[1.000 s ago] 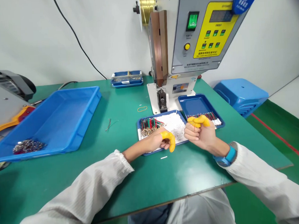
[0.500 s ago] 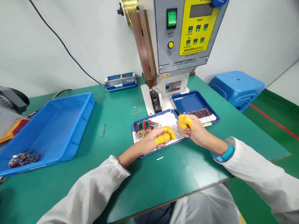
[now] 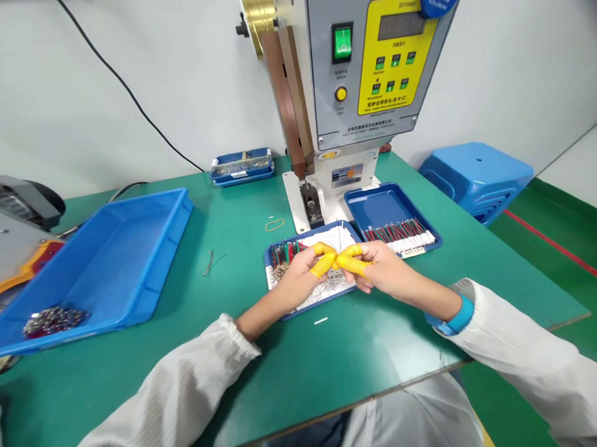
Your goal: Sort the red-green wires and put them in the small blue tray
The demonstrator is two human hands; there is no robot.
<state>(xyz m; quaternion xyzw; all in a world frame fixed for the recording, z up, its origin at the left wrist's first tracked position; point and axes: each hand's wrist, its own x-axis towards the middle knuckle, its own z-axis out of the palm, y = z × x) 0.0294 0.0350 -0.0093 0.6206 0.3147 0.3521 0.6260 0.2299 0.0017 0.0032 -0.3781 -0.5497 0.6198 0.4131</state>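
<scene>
The left hand and the right hand meet over the front tray, their yellow-covered fingers brought tip to tip. Each hand presses thumb and forefinger together around something too small to make out, and a thin dark wire rises from where they meet. The front tray holds red, green and black wires at its left and small white pieces. Just beside it, to the right, the second tray holds a row of wires with white ends. Behind both trays stands the machine. On the bench, one loose white stick lies in front of the front tray, and a rubber band lies behind it.
</scene>
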